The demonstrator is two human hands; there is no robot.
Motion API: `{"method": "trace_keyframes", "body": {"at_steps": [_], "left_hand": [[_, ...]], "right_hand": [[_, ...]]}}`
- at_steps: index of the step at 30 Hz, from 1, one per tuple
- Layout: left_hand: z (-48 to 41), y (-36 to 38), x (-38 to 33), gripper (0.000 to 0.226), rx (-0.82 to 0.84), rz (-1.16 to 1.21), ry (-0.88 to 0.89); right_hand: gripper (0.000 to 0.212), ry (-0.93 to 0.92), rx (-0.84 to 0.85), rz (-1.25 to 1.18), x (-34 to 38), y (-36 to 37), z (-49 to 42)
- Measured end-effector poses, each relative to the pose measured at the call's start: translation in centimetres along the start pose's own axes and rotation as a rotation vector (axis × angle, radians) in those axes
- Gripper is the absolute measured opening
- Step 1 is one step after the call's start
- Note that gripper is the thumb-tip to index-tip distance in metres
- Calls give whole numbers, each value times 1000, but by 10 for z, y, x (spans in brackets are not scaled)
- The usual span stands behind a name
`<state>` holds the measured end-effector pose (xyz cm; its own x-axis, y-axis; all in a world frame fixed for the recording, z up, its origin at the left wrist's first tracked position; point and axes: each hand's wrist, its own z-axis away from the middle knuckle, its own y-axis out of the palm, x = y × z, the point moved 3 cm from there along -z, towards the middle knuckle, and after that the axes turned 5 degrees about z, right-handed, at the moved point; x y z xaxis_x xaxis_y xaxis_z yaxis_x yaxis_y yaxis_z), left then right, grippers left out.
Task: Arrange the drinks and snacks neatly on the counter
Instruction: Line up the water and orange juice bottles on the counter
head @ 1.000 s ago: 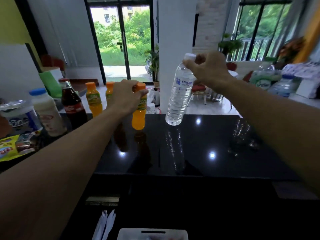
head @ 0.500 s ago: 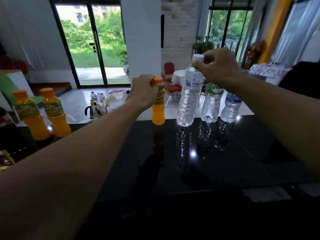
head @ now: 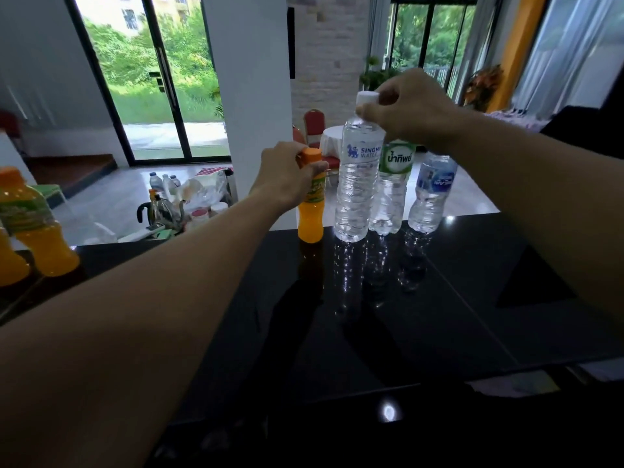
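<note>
Two bottles in hand at once. Singha water bottle [head: 358, 187] is upright at the far edge of the black surface [head: 445, 319], 12 o'clock from the person. Right hand [head: 410, 108] pinches its neck just under the white cap. Orange juice bottle [head: 311, 214] is just beside it at its 9 o'clock, with left hand [head: 287, 179] curled round its cap and shoulder. Both bases are at surface level; cannot tell if fully down.

Green-label water bottle [head: 393, 187] is close at the Singha bottle's 3 o'clock, blue-label water bottle [head: 432, 194] further toward 3 o'clock. More orange bottles [head: 37, 228] stand well apart at 9 o'clock, by the frame edge.

Step looks like seating both into the row. To do it well:
- Lower straight down and keep both upright.
- Put the bases in line with the other waters, gaps even, labels forward.
- Let go only once each stands flat; thin plastic likely tips and could knock its neighbour.
</note>
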<state>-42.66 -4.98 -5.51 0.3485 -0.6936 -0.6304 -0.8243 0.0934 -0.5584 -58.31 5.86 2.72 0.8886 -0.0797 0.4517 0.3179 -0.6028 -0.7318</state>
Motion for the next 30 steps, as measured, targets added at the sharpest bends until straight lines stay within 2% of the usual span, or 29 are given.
{"method": "trace_keyframes", "body": {"at_steps": [5, 17, 27, 30], "left_hand": [[-1, 0, 4, 17, -5, 19, -33], [-9, 5, 7, 20, -11, 22, -46], [-8, 5, 7, 18, 9, 25, -26], [-6, 1, 5, 22, 29, 2, -19]], "right_hand": [[32, 26, 35, 24, 5, -4, -12], [36, 84, -93, 168, 15, 10, -33], [43, 50, -25, 147, 13, 8, -31], [42, 38, -106, 193, 12, 11, -26]]}}
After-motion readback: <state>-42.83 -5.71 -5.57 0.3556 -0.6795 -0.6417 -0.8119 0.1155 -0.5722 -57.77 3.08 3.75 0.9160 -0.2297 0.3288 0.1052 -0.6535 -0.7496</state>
